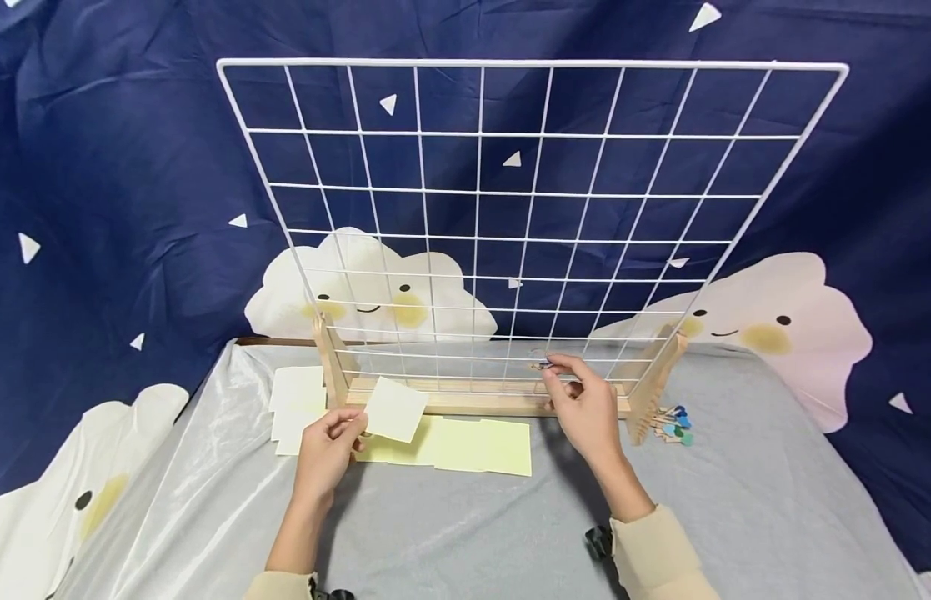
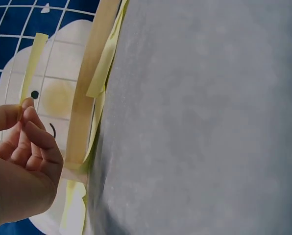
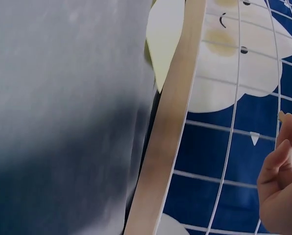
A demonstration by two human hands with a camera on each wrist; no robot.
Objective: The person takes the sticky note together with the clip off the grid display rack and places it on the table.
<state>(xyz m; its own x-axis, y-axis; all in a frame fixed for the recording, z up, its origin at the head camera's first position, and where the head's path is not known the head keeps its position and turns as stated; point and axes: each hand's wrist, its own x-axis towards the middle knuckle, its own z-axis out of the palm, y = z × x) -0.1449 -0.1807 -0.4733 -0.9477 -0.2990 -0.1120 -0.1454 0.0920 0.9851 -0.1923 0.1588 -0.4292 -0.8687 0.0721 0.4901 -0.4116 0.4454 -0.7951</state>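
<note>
My left hand pinches a pale yellow square paper note by its edge, between thumb and fingers. In the left wrist view the same note appears nearly edge-on, rising from the fingertips. My right hand pinches a small wooden clip with a bit of blue on it, close by the lower wires of a white wire grid. Only the clip's pale tip shows past the fingers in the right wrist view. The grid stands upright in a wooden base.
A row of yellow paper notes lies in front of the base, and paler notes lie left of it. Several small clips with blue and green tops lie beyond the right wooden support. A navy curtain with clouds hangs behind.
</note>
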